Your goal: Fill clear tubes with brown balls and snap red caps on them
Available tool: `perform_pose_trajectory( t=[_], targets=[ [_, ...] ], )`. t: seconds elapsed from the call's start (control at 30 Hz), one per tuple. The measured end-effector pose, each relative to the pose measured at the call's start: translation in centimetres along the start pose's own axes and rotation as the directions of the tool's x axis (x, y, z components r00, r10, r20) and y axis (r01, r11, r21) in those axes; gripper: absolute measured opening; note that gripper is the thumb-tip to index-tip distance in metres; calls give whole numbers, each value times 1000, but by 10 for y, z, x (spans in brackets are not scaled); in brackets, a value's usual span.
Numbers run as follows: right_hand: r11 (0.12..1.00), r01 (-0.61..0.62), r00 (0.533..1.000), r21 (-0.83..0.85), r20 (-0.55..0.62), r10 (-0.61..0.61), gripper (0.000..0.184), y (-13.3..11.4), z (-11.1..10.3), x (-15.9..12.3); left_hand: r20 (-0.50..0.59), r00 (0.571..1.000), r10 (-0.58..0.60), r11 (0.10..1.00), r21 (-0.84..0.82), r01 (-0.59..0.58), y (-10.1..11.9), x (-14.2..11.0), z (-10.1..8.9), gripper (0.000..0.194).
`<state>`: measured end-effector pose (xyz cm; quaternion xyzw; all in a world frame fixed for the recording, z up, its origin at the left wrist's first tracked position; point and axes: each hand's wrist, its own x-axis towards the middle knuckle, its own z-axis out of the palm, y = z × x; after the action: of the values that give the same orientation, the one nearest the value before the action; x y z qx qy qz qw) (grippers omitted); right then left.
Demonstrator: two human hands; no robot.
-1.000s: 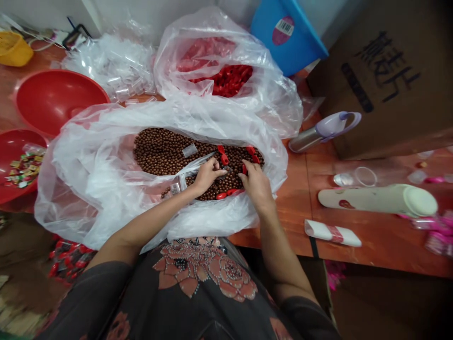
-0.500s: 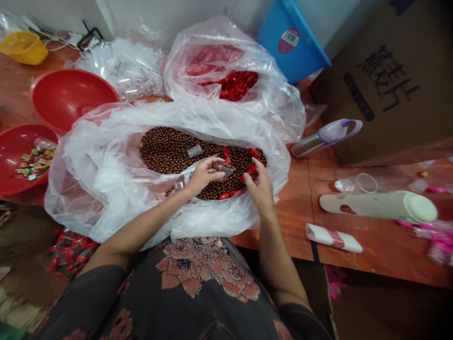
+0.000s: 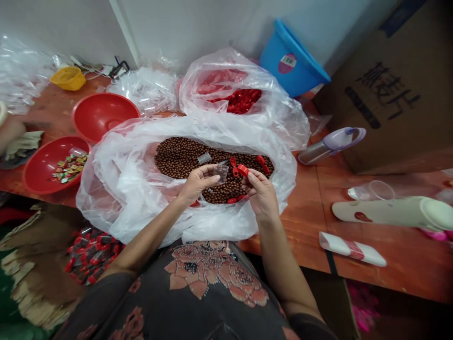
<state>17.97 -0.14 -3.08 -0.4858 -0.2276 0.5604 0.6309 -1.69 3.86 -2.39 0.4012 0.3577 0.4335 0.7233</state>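
My left hand [image 3: 197,185] is shut on a small clear plastic sleeve [image 3: 222,173], held by its fingertips above a heap of brown round beads [image 3: 184,160]. My right hand [image 3: 260,191] pinches a red plastic piece [image 3: 242,170] a short way from the sleeve, without touching it. The beads lie inside a large white plastic bag [image 3: 113,189], with several loose red pieces [image 3: 262,164] on top near my right hand. Another clear sleeve [image 3: 204,158] rests on the beads.
A second plastic bag [image 3: 226,80] of red pieces stands behind on the wooden table, beside loose clear plastic [image 3: 146,89]. Red bowls [image 3: 104,115] sit left, one holding wrapped sweets [image 3: 70,167]. A cardboard box [image 3: 382,99] and blue bucket [image 3: 292,59] stand at the back right.
My right hand now holds a red piece up near the sleeve in my left hand. The view has shifted, so the table and bags sit lower and further right.
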Motion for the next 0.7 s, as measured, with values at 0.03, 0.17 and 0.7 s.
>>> perform_pose_trajectory(
  t=[0.03, 0.17, 0.7],
  targets=[
    [1000, 1, 1000, -18, 16, -1, 29, 1, 2, -2, 7, 1000, -1, 1000, 6, 1, 0, -1, -1, 43],
    [992, 45, 997, -117, 66, -38, 30, 2, 8, -9, 34, 999, -30, 999, 32, 29, -2, -7, -5, 43],
    [252, 767, 632, -590, 626, -457, 39, 8, 2, -17, 71, 997, 23, 955, 295, -43, -6, -21, -6, 38]
  ],
)
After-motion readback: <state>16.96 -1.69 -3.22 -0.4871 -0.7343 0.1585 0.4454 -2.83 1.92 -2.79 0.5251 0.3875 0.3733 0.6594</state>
